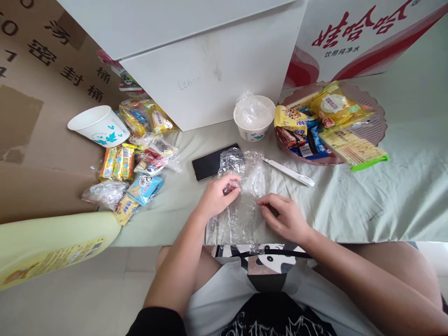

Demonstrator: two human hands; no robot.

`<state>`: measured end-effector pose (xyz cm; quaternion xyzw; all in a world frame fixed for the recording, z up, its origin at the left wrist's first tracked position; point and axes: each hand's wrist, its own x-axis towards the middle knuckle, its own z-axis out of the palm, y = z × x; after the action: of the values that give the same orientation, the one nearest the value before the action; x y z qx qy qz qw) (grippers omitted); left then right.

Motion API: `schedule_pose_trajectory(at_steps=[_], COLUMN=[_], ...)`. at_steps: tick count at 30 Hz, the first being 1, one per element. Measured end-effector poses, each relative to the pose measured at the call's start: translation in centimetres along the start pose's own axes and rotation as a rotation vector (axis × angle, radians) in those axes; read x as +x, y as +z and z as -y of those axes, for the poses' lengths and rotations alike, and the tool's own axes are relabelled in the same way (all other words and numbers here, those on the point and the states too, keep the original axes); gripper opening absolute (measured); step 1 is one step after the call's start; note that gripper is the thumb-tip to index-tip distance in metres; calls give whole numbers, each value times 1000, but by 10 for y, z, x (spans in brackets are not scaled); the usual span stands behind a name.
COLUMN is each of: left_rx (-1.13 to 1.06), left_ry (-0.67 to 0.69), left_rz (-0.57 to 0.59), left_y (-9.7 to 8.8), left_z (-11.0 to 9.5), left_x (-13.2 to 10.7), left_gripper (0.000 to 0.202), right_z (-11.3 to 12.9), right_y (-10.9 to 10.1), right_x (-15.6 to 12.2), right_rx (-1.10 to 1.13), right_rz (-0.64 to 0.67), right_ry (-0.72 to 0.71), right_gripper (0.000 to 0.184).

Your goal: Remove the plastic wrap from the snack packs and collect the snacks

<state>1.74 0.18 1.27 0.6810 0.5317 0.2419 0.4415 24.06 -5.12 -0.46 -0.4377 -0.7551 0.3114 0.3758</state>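
Observation:
A crinkled clear plastic bag (247,203) lies flat on the cloth before me, its lower end hanging over the front edge. My left hand (219,196) is on the bag's left side, its fingers curled and closed on the film. At the bag's right edge, my right hand (285,218) pinches the film between thumb and fingertips. The bag's top end overlaps a dark smartphone (212,164). A white utility knife (289,171) lies just beyond my right hand. I see no snack inside the bag.
Behind the bag stands a paper bowl (254,133) with crumpled plastic film in it. A pink scalloped basket (380,116) of wrapped snacks sits right. Left are a tipped paper cup (101,123) and several snack packs (118,161). A white box (210,88) borders the back.

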Motion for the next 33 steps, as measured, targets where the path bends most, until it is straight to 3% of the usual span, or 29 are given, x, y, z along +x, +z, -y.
schedule_pose_trajectory(at_steps=[21,29,33], left_rx=[16,-320,-409], left_ry=[9,-49,-42], left_rz=[5,-114,-65], left_y=[0,-4,-5], left_z=[0,9,10], left_x=[-1,0,0], left_gripper=[18,36,46], right_z=[2,3,2], right_y=[0,-3,-3], right_x=[1,1,-1], right_rx=[-7,21,21], right_rz=[11,-10,-36], right_ry=[4,6,33], right_gripper=[15,19,21])
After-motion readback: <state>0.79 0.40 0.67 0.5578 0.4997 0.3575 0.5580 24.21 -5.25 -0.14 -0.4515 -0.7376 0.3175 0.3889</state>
